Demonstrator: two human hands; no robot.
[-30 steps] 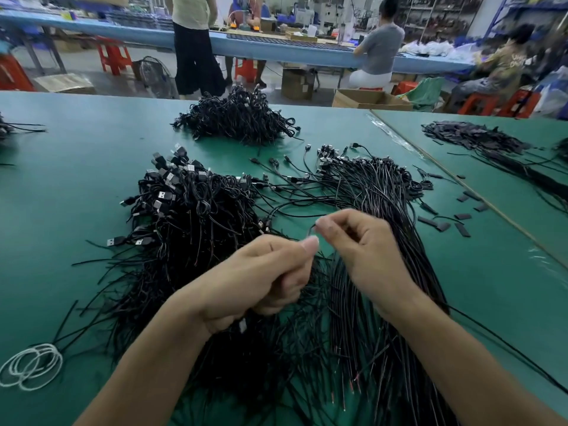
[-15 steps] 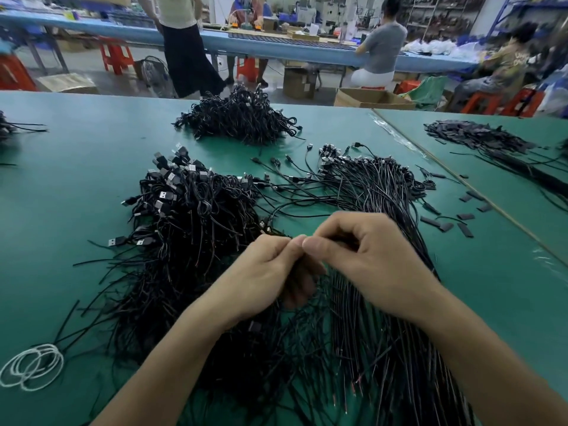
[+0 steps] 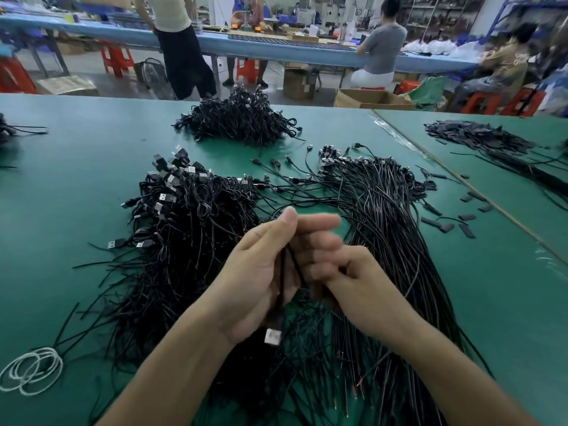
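A black USB cable runs down through the left hand, which grips it, plug dangling below the palm. The right hand, touching it, is curled; I can't tell its grip through the blur. Cable heaps spread beneath and beyond both hands.

Spread across a green desk: a tangled heap of black cables at the far edge, white loops at lower left, flat black strips to the right. Beyond, red stools, cardboard boxes, a standing person and a seated worker at a long blue desk.
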